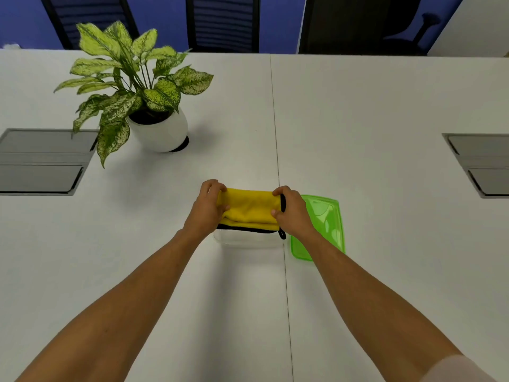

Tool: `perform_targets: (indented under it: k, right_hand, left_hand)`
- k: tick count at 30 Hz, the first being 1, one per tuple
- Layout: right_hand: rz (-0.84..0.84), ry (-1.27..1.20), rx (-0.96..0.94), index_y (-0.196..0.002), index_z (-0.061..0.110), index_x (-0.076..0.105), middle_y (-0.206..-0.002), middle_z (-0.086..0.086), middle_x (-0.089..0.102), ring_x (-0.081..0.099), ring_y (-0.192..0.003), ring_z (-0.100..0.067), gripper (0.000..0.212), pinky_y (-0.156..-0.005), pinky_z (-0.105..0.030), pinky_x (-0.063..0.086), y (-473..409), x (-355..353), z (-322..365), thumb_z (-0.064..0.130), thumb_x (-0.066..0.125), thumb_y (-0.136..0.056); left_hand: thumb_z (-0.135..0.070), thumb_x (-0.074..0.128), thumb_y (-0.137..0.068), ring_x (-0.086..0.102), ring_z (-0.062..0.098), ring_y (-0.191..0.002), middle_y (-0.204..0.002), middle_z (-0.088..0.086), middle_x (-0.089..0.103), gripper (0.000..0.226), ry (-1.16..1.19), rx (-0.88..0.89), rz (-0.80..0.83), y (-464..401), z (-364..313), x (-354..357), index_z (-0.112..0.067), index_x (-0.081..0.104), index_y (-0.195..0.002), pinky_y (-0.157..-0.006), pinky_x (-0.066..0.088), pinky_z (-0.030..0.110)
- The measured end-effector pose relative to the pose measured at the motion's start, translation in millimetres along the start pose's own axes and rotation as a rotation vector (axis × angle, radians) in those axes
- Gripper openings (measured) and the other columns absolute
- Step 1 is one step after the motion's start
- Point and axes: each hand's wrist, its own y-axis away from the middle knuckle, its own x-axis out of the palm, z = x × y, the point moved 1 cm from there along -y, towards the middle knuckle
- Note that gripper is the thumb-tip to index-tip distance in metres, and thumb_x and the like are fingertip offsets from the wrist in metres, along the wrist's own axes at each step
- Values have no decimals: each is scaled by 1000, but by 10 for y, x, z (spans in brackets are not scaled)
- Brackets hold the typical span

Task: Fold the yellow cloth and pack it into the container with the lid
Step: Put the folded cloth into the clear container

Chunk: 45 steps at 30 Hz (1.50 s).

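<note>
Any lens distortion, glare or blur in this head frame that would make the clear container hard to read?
Head view: wide-angle bend bows the table edge and seam; lighting is soft and even, with a faint shadow beside the plant pot. The clear container nearly blends into the white tabletop, only its near wall faintly visible under the yellow cloth. The green lid shows pale reflections. The image is slightly soft overall.

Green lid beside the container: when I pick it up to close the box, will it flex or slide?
The green lid looks thin and translucent, so probably light and a bit flexible. It lies flat on the smooth white table, so it may skid if pushed; lifting by an edge seems safer.
</note>
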Motion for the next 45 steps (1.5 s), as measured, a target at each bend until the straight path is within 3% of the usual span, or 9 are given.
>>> perform_targets:
  k: [3,6,11,16,31,35,37,41,45]
  right_hand:
    - [33,88,4,-118,14,53,-122,-12,48,52,-99,-22,41,-78,-22,36,-112,145,-176,0,65,-81]
    - [56,201,-59,-121,9,52,-129,-12,44,56,-97,-27,41,-75,-25,41,-171,213,-335,-2,62,-83]
    - [171,473,-144,-122,0,49,-138,-19,35,59,-85,-34,38,-63,-44,52,-228,304,-376,-7,54,-85]
    - [235,799,-117,-117,1,48,-134,-22,38,59,-89,-35,43,-59,-39,43,-233,414,-293,-16,50,-78]
    - [275,972,-185,-106,-2,62,-121,-19,51,45,-114,-33,27,-74,-37,46,-339,591,-390,-10,47,-85]
    - [146,733,-302,-110,0,62,-125,-21,53,45,-115,-35,23,-92,-41,40,-344,455,-380,12,53,-92]
    - [-67,499,-289,-113,0,64,-122,-23,58,49,-113,-39,32,-95,-45,43,-269,326,-417,21,62,-89]
    - [-389,277,40,-120,5,59,-122,-19,59,48,-116,-37,41,-101,-47,39,-82,-2,-748,26,68,-86]
    - [-434,343,496,-128,5,47,-129,-23,50,42,-120,-42,62,-96,-50,38,100,-244,-1235,33,72,-79]
  left_hand:
    - [-6,62,-89,47,35,-124,-151,11,31,40,-109,26,75,-61,135,188,-11,47,-127,-97,44,37]
    - [-12,46,-97,50,24,-113,-153,4,29,39,-232,90,165,-62,243,374,-17,38,-136,-76,45,20]
    - [-44,17,-97,58,24,-79,-96,8,58,45,-353,39,171,-71,167,541,-38,24,-142,-59,49,37]
    - [7,55,-85,54,30,-79,-147,18,32,39,-582,36,331,-57,91,585,-2,43,-121,-57,39,36]
    - [-7,66,-83,52,26,-94,-97,6,61,9,-857,263,239,-127,280,717,-11,69,-91,-75,40,35]
    - [-3,75,-71,58,37,-100,-102,12,68,11,-511,240,-36,-104,363,663,-9,74,-79,-82,42,44]
    - [-8,69,-78,56,37,-109,-113,16,66,17,-264,126,-198,-44,394,616,-9,75,-94,-90,42,47]
    - [-22,57,-95,53,27,-117,-133,13,51,37,218,-252,-212,85,439,595,-11,56,-130,-99,46,41]
    - [-27,53,-98,60,22,-106,-130,13,60,37,416,-469,-169,178,450,584,-14,54,-132,-89,51,35]
